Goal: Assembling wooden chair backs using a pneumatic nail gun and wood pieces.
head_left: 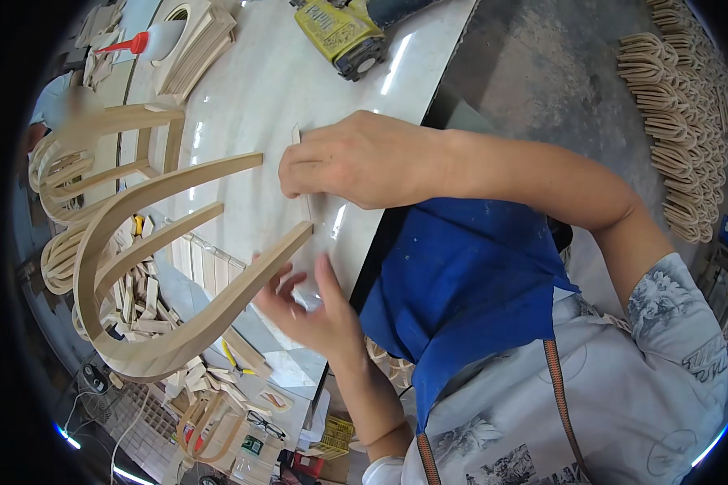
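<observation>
Right hand (pixel 344 166) pinches a thin wood strip (pixel 296 136).
Left hand (pixel 319 315): fingers spread apart beside the curved wooden frame (pixel 166 356); can't tell if touching.

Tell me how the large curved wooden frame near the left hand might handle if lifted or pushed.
The large curved wooden frame is likely stiff: its solid bars hold their bend without visible sag. It may be light for its size, with wide gaps between the bars. Pushed along the tabletop, it might slide, judging by the surface's glossy reflections.
</observation>
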A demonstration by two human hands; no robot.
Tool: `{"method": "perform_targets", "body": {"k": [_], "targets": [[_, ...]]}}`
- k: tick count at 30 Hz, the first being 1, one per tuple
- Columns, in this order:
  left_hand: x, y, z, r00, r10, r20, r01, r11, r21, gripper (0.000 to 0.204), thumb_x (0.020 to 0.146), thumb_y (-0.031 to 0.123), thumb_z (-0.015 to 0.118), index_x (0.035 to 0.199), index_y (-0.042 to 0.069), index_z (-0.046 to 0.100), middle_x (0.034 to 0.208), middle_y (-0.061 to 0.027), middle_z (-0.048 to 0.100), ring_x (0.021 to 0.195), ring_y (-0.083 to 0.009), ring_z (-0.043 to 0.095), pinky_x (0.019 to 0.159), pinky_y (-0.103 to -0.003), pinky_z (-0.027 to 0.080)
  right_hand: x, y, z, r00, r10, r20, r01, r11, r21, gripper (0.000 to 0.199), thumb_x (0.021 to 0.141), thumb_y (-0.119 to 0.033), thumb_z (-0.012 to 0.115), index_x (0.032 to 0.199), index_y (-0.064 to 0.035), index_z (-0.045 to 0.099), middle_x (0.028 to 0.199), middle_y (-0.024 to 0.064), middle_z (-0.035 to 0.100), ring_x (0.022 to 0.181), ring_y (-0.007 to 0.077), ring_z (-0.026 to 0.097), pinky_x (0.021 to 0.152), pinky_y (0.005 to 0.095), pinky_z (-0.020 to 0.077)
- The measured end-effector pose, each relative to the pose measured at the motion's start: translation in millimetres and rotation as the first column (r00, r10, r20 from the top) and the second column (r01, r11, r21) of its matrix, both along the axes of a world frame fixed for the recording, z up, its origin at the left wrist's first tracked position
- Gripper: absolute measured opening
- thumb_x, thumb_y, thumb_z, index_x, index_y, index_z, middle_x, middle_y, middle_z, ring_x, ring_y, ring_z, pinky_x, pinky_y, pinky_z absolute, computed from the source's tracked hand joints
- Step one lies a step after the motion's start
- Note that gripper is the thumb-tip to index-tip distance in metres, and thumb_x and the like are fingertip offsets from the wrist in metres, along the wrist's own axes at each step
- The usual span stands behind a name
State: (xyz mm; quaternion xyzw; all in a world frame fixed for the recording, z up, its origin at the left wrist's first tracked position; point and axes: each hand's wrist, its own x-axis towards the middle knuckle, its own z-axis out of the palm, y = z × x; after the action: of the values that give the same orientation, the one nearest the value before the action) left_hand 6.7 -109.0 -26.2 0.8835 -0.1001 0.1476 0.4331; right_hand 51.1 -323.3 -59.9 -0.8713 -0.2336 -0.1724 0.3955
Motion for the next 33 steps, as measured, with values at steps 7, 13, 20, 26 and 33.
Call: {"method": "perform_targets", "body": {"k": [7, 13, 20, 26, 33], "targets": [[34.3, -12.8, -10.1, 0.927, -0.202, -0.316, 0.189, 0.979, -0.073, 0.028, 0.096, 0.002, 0.077, 0.121, -0.006, 0.069, 0.119, -0.0141, 0.071, 0.103, -0.0181, 0.067, 0.091, -0.03, 0.056, -3.9, -18.4, 16.6, 0.998, -0.05, -0.036, 0.049, 0.998, -0.05, 0.025, 0.087, 0.0, 0.063, 0.11, -0.008, 0.067, 0.109, 0.0039, 0.068, 0.103, 0.025, 0.069, 0.077, 0.0405, 0.0603], [42.5, -1.4, -13.9, 0.898, -0.307, -0.315, 0.293, 0.952, -0.092, 0.039, 0.097, -0.006, 0.071, 0.135, -0.008, 0.063, 0.123, -0.0163, 0.069, 0.115, -0.0223, 0.067, 0.1, -0.033, 0.059, -18.0, -21.2, 13.0, 0.997, -0.015, -0.069, 0.006, 0.991, -0.135, 0.02, 0.087, -0.005, 0.066, 0.106, -0.0082, 0.068, 0.102, 0.0046, 0.066, 0.099, 0.0243, 0.068, 0.076, 0.0381, 0.0604], [42.1, 3.5, -21.1, 0.888, -0.339, -0.312, 0.284, 0.936, -0.208, 0.043, 0.096, -0.01, 0.07, 0.138, -0.009, 0.059, 0.13, -0.0193, 0.067, 0.119, -0.0244, 0.066, 0.099, -0.031, 0.06, -20.0, -6.9, 6.8, 0.998, -0.058, -0.023, 0.057, 0.996, -0.066, 0.012, 0.091, -0.012, 0.066, 0.101, -0.007, 0.072, 0.099, 0.0065, 0.069, 0.104, 0.0268, 0.072, 0.075, 0.0415, 0.0634], [41.9, 7.1, -25.1, 0.907, -0.355, -0.225, 0.324, 0.932, -0.164, 0.043, 0.094, -0.009, 0.074, 0.135, -0.01, 0.059, 0.13, -0.0207, 0.067, 0.119, -0.025, 0.066, 0.101, -0.032, 0.059, -16.6, 3.6, 5.6, 0.997, -0.059, -0.051, 0.055, 0.995, -0.085, 0.014, 0.091, -0.013, 0.067, 0.103, -0.0073, 0.073, 0.102, 0.0056, 0.07, 0.106, 0.0266, 0.071, 0.079, 0.0412, 0.0632], [44.5, 7.5, -29.2, 0.907, -0.391, -0.155, 0.37, 0.917, -0.148, 0.032, 0.094, -0.006, 0.076, 0.122, -0.007, 0.062, 0.121, -0.0154, 0.068, 0.106, -0.0205, 0.07, 0.093, -0.031, 0.06, -16.4, 3.5, 4.1, 0.999, -0.043, -0.03, 0.041, 0.997, -0.061, 0.014, 0.092, -0.013, 0.066, 0.102, -0.0065, 0.073, 0.102, 0.0065, 0.07, 0.106, 0.0276, 0.071, 0.081, 0.0419, 0.0625]]}}
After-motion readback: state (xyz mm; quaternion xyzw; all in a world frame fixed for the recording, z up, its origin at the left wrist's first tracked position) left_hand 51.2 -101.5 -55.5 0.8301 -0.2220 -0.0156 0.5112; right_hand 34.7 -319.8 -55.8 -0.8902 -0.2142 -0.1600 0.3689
